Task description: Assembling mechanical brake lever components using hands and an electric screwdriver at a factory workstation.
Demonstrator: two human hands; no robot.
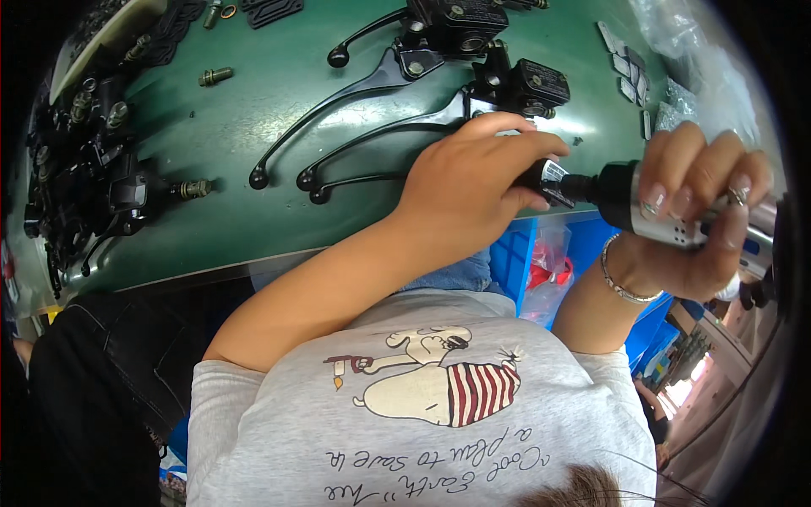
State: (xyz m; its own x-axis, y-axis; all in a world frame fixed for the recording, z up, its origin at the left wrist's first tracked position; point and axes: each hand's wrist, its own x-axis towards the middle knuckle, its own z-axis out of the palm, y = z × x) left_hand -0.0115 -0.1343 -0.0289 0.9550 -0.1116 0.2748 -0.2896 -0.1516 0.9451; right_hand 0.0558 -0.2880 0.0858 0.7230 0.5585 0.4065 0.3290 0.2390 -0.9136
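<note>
Grey shirt [287, 406] closest. Right hand [701, 194]: fingers wrapped round silver-and-black power driver [667, 228], nose at a white-labelled black part [556, 193]. Left hand [469, 177]: thumb and fingers pinching that part at the bench's near edge. Beyond, black lever assemblies [372, 78] on green bench [211, 160]. Farther: loose bolt [216, 76] left, small flat metallic pieces [627, 68] right.
</note>
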